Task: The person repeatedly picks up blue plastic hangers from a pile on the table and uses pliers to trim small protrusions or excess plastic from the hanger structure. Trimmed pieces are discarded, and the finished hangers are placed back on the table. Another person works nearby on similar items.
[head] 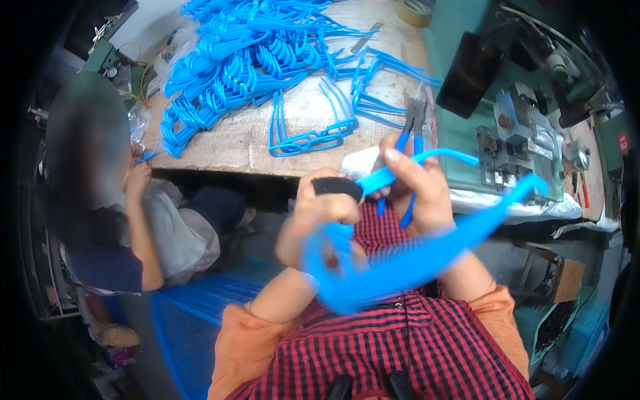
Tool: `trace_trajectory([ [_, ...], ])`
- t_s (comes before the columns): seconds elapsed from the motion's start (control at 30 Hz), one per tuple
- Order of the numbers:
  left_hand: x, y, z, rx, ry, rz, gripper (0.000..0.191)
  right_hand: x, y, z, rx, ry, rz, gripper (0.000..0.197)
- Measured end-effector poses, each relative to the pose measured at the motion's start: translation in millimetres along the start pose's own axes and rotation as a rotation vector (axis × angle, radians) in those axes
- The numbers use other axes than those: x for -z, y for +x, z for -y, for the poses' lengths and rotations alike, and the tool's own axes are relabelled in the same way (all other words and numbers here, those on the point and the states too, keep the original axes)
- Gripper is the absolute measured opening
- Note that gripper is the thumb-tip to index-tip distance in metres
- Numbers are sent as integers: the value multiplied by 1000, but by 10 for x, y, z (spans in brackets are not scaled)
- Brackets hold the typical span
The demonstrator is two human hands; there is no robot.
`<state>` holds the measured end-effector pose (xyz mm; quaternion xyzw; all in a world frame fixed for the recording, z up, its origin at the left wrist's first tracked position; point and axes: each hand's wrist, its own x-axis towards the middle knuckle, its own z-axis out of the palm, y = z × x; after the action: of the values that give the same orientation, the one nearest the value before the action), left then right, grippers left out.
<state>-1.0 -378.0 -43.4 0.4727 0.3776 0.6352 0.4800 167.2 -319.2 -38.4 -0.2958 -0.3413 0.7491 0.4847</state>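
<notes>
My left hand [322,215] grips a blue plastic glasses frame [400,270], blurred, its long temple reaching up to the right. Black material, perhaps a band, wraps my left fingers. My right hand [425,185] is closed around blue-handled pliers [414,117], their jaws pointing away from me, and its thumb lies over the frame's other blue temple [380,180]. A whitish piece, not clearly identifiable, shows between the hands. Beyond them on the worktable [225,145] lie a loose blue glasses frame [305,142] and further frames [370,90].
A large heap of blue glasses frames [240,65] covers the table's far left. A tape roll [415,12] and a metal ruler [367,37] lie at the back. Green machinery with metal fixtures [515,120] and a black phone-like slab [469,75] stand right. Another person [110,250] sits left.
</notes>
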Motion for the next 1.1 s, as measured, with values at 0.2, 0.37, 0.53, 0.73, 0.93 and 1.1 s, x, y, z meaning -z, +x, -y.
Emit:
trace_trajectory([
  [0.2,55,39,-164,398,-518,238,88,101,165,655,394,-717,187,20],
  [0.37,101,109,-409,743,-273,200,71,-18,290,644,524,-803,279,46],
  [0.53,311,79,-513,230,-74,-33,72,299,121,762,-73,-581,70,55],
  [0.73,205,98,-572,-12,190,-174,95,-153,-175,952,251,-1330,434,49],
  [0.93,245,37,-467,-129,281,-271,94,-296,-256,739,230,-1540,670,46],
  [1.1,313,163,-396,-375,507,-185,98,-475,-228,793,377,-1742,656,50],
])
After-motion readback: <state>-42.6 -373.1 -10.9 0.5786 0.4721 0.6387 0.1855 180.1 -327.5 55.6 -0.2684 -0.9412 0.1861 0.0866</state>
